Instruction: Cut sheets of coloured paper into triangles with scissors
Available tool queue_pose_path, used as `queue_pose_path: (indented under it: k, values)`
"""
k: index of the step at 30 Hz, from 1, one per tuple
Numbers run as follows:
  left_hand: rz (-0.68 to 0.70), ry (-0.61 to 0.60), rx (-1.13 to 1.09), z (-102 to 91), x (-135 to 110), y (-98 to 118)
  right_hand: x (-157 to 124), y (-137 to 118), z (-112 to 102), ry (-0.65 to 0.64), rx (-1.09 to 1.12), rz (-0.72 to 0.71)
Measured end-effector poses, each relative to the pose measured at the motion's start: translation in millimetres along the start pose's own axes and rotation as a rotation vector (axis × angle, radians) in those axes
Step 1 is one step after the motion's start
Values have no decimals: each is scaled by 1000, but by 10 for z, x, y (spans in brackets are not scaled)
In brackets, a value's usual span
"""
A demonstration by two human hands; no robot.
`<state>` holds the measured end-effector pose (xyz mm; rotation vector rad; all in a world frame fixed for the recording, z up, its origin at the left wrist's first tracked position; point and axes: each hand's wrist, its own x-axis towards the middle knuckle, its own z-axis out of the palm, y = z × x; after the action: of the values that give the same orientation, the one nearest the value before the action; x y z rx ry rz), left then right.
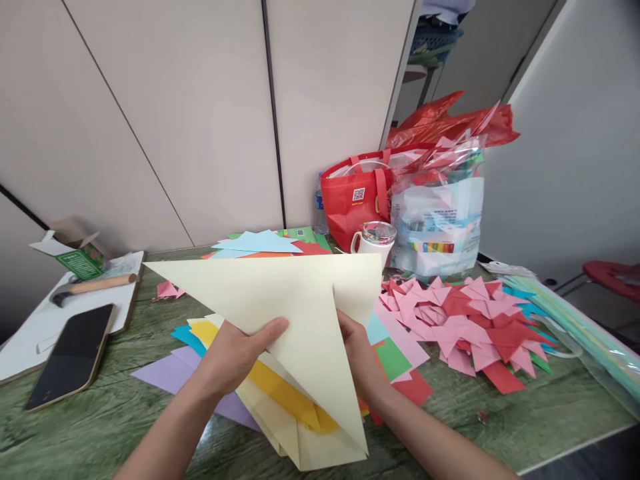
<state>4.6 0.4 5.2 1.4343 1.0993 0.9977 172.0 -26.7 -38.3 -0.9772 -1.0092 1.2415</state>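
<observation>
Both hands hold a large cream paper folded into a triangle, lifted above the green table. My left hand pinches its lower left edge, thumb on top. Gripping the paper's right side from behind is my right hand, its fingers mostly hidden by the sheet. Under the hands lies a loose stack of coloured sheets, yellow, cream, purple and blue.
A pile of folded pink and red paper shapes lies to the right. Behind it stand a white mug, a red bag and a plastic bag. A phone, a hammer and a small carton sit at left.
</observation>
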Motion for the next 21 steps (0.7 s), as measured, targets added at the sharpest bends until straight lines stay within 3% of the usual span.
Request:
queue_pose_path:
  k: [10, 21]
  values:
    - [-88, 131, -61, -89, -324, -239, -40, 109, 66, -153, -7, -22]
    - [-69, 211, -53, -146, -333, -371, 25, 148, 91, -193, -40, -8]
